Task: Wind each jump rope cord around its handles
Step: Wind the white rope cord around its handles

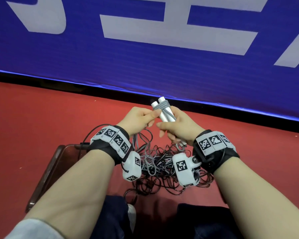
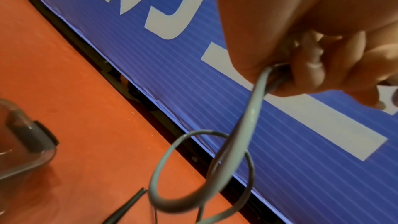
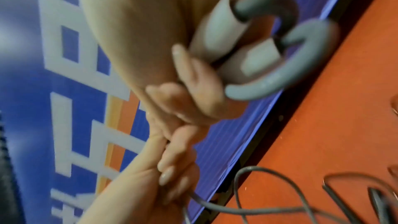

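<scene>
gripping smooth white handles [image 1: 162, 110] – right hand [image 1: 177, 129] – round grey cord [image 1: 160, 106].

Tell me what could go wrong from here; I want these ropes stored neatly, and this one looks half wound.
1. The few grey cord turns sit near the top of the white handles; if the left hand slackens its pinch, they may slip off.
2. The loose cord runs down into the tangled pile of dark cords, so pulling could snag or drag another rope.
3. The right hand grips both handles; they might splay and loosen the wrap.
</scene>
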A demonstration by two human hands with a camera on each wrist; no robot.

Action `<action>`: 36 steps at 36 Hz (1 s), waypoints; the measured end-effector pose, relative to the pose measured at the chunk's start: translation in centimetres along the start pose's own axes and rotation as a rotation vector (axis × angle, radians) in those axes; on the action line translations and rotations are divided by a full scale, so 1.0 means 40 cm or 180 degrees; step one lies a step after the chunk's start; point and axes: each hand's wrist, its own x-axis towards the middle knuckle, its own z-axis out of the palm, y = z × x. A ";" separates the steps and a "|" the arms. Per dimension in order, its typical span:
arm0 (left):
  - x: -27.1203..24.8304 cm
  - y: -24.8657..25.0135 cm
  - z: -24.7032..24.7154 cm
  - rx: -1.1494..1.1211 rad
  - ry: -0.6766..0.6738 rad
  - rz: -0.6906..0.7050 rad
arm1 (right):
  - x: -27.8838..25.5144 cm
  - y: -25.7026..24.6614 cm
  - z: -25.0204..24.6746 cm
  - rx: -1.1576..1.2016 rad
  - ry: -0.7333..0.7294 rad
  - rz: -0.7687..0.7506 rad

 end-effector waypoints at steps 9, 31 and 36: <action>0.003 -0.019 -0.008 -0.0006 -0.0032 -0.0181 | 0.027 0.008 0.018 -0.1207 0.0587 -0.0371; 0.000 0.017 0.046 -0.0230 -0.0648 -0.1054 | 0.032 0.065 0.047 -0.3379 0.1275 -0.0005; 0.005 0.062 0.064 -0.0165 -0.0346 -0.1101 | 0.025 0.061 0.056 -0.3734 0.1400 -0.0115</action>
